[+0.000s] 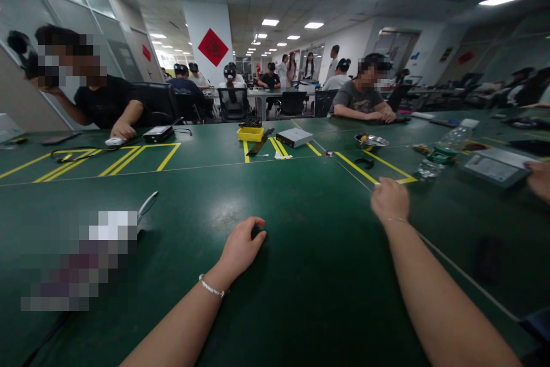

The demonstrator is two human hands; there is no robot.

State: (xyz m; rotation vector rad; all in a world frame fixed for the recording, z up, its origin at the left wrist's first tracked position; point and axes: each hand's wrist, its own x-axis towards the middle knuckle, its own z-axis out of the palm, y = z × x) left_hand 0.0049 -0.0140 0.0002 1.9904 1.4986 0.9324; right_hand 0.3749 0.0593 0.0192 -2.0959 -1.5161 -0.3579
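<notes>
My left hand [244, 245] rests on the green tabletop [292, 275] with a silver bracelet at the wrist. Its thumb and forefinger are apart, and nothing shows between them. Farther forward and to the right, my right hand [391, 201] is over the table by the corner of a yellow tape outline [406, 180]. Its fingers bend away from me and are slightly blurred, so whether they hold anything is hidden. A blurred-out object [86, 258] with a pale cable loop [148, 202] lies to the left of my left hand.
Another person's hand [540, 181] touches a grey box [496, 166] at right, near a plastic bottle [442, 152]. A metal bowl [372, 141], a flat silver box [294, 137] and a yellow bin [250, 134] stand farther back. Two people sit across the table.
</notes>
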